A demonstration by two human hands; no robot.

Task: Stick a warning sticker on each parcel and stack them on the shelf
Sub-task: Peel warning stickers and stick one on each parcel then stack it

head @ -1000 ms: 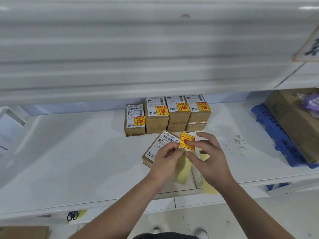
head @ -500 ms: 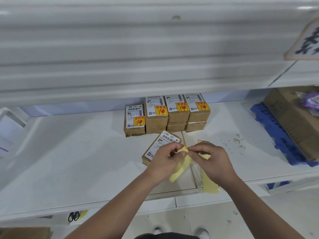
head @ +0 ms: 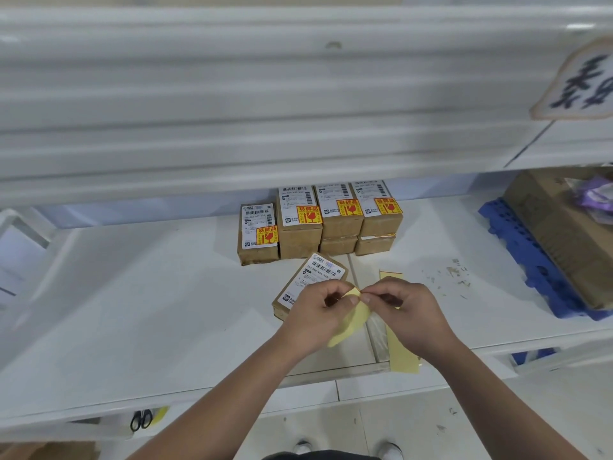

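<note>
A brown parcel with a white address label lies tilted on the white shelf, partly hidden by my left hand. My left hand pinches a yellow backing strip that droops below it. My right hand pinches the strip's top corner right next to the left fingers; the sticker's printed face is hidden. Behind them stands a stack of labelled parcels, several bearing red-and-yellow warning stickers, with a single parcel at its left.
A spent yellow backing strip lies on the shelf under my right wrist. A blue pallet with a large cardboard box sits at the right. Scissors lie on a lower level. An upper shelf overhangs.
A second ago the red-and-yellow sticker faced up between my fingers; since then the hands have closed together over the strip, and the sticker's face is out of sight.
</note>
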